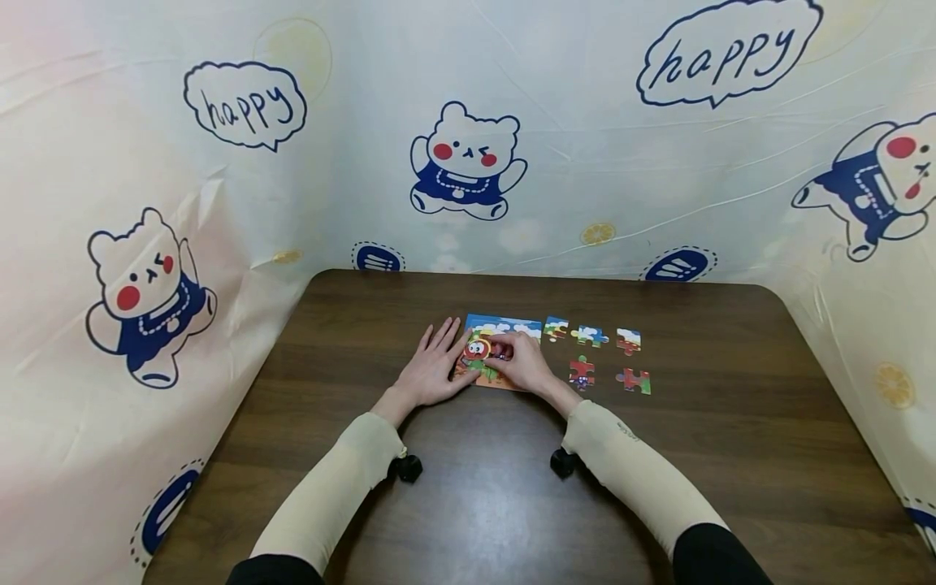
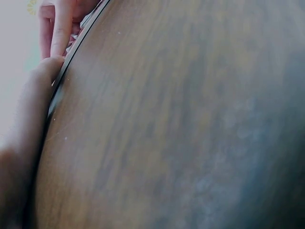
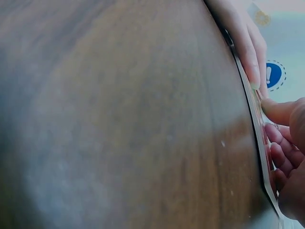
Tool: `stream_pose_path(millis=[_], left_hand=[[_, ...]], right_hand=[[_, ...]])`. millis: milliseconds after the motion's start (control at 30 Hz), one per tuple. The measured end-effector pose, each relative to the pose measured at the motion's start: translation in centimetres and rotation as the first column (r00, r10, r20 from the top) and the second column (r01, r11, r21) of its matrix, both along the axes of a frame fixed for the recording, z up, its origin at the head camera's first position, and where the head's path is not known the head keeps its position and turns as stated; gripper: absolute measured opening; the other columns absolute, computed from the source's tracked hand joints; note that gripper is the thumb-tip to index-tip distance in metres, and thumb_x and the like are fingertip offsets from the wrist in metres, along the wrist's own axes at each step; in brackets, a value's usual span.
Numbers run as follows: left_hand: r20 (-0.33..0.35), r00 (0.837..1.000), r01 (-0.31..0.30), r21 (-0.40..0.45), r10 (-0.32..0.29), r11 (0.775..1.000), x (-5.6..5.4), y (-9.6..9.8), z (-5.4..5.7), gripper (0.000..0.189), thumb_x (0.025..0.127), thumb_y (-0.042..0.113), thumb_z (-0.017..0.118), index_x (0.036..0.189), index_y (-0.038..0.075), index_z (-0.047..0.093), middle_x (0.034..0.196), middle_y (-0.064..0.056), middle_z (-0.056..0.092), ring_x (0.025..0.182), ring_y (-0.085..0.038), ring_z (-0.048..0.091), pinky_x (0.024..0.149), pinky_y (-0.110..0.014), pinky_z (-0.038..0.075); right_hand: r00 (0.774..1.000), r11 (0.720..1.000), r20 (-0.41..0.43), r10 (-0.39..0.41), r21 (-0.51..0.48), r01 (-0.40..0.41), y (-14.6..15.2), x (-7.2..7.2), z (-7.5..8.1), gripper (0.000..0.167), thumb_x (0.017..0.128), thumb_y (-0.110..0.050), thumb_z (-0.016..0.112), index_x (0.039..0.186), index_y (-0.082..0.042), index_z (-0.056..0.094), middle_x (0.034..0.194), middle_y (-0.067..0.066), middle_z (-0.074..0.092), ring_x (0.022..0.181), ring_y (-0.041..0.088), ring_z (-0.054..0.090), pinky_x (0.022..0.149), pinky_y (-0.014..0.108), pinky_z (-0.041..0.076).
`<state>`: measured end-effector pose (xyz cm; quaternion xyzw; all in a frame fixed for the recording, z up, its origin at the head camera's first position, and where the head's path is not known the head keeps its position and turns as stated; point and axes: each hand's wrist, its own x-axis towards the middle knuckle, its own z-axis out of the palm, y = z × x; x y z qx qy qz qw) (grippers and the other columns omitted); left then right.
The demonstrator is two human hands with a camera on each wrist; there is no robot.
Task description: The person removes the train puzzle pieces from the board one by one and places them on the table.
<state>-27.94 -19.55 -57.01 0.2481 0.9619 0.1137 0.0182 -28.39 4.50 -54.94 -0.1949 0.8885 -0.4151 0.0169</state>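
A mostly filled jigsaw puzzle lies flat on the table, showing blue sky, clouds and a round cartoon face with big eyes. My left hand rests at its left edge, fingers spread and straight, the thumb reaching over the lower part. Over the middle right of the picture, my right hand pinches a puzzle piece down at the puzzle's surface, thumb and curled fingers around it; the hand hides much of this piece. In the right wrist view, the right thumb points toward the left hand's fingertips.
Several loose jigsaw pieces lie to the right of the puzzle, among them a sky piece, a red piece and a red-green piece. The brown wooden table meets a printed cloth backdrop behind and at both sides.
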Motion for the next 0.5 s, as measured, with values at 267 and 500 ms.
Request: stream_pose_path(millis=[267, 500], left_hand=[[0.001, 1.0, -0.003, 0.003, 0.003, 1.0, 0.0, 0.0, 0.0, 0.092, 0.106, 0.071, 0.049, 0.178, 0.019, 0.023, 0.187, -0.014, 0.011, 0.176, -0.032, 0.006, 0.141, -0.063, 0.004], [-0.005, 1.0, -0.002, 0.017, 0.003, 1.0, 0.1, 0.0, -0.1, 0.091, 0.106, 0.071, 0.05, 0.178, 0.022, 0.023, 0.187, -0.013, 0.012, 0.176, -0.032, 0.007, 0.141, -0.063, 0.005]], right_hand=[[0.996, 0.996, 0.085, -0.013, -0.084, 0.021, 0.8, 0.2, 0.5, 0.043, 0.098, -0.012, 0.084, 0.137, 0.002, 0.075, 0.102, 0.015, 0.079, 0.077, 0.012, 0.063, 0.071, 0.024, 0.051], [0.985, 0.985, 0.164, -0.052, -0.156, 0.078, 1.9, 0.5, 1.0, 0.041, 0.099, -0.012, 0.082, 0.138, -0.002, 0.075, 0.105, 0.017, 0.082, 0.072, 0.012, 0.059, 0.065, 0.024, 0.046]])
